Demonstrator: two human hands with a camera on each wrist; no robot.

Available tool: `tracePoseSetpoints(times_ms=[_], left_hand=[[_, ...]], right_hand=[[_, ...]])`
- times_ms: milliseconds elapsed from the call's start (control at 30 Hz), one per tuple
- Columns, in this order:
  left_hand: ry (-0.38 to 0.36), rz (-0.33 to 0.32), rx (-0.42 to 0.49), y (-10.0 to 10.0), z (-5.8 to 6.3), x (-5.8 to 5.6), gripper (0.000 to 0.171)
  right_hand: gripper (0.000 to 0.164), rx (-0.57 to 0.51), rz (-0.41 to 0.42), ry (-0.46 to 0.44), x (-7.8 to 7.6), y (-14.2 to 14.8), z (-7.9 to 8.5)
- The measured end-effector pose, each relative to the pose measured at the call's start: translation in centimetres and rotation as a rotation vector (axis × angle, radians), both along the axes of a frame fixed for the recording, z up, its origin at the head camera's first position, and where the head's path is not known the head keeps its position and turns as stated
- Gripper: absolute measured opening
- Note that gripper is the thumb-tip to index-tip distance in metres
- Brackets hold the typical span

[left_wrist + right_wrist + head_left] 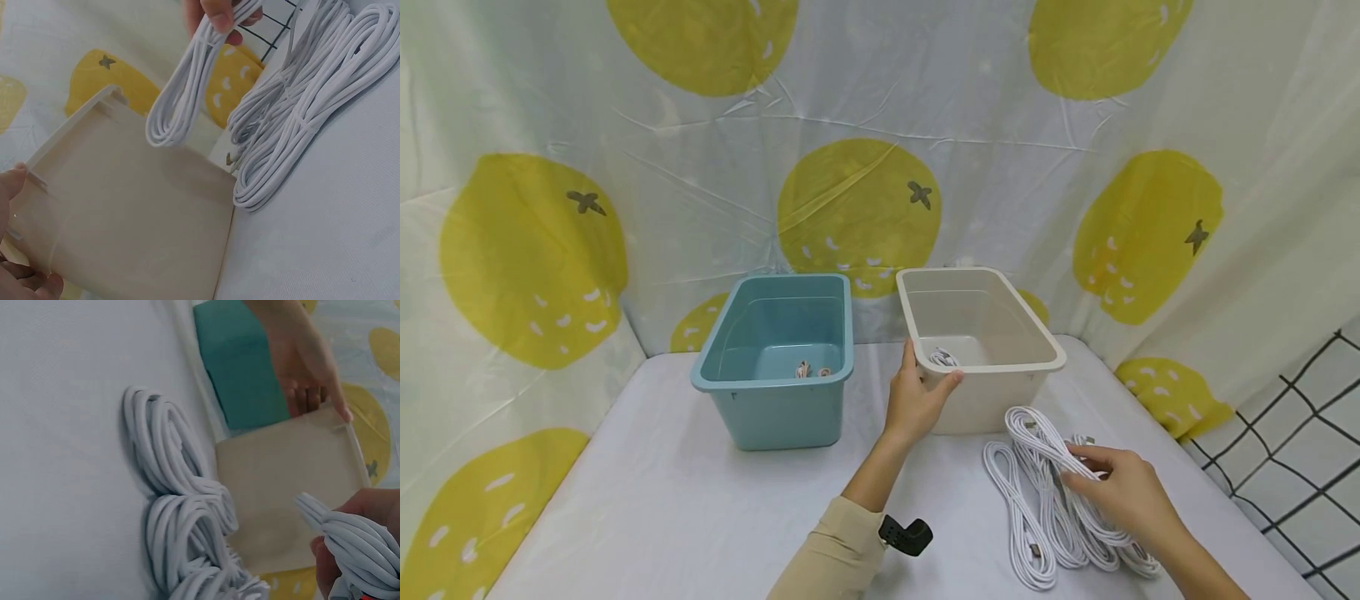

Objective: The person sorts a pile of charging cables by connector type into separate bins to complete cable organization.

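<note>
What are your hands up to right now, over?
Left hand gripping the beige bin by its rim. Right hand holding a white cable coil, lifted. Other cable coils on the table. Nothing visible between held coil and bin.

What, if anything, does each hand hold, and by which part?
The left hand grips the beige bin by its near-left rim corner; the right hand holds a white cable bundle partway along.

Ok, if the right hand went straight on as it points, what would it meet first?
Likely the front wall of the beige bin, with the white cable bundle in the right hand touching first; depth is unclear.
</note>
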State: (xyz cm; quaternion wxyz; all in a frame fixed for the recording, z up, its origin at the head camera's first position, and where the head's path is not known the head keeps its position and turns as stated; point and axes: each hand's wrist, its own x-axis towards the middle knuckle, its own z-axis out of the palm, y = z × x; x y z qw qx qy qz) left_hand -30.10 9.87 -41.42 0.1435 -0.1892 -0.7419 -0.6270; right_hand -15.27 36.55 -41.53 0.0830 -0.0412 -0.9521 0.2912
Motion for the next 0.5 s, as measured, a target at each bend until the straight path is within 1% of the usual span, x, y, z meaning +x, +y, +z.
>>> tracePoseSetpoints(times_ms=[200,333,500], left_hand=[[0.010,-0.003,0.007,0.1,0.2,0.1,0.084],[-0.002,-0.002,-0.004,0.1,0.1,0.0,0.085],[-0.012,0.001,-0.008,0.0,0.0,0.1,0.086]], right_hand=[[0.050,-0.012,0.022,0.021,0.3,0.1,1.8],[0.048,-0.015,0.047,0.039,0.5,0.4,2.9],[0.050,-0.028,0.060,0.057,0.3,0.7,4.2]])
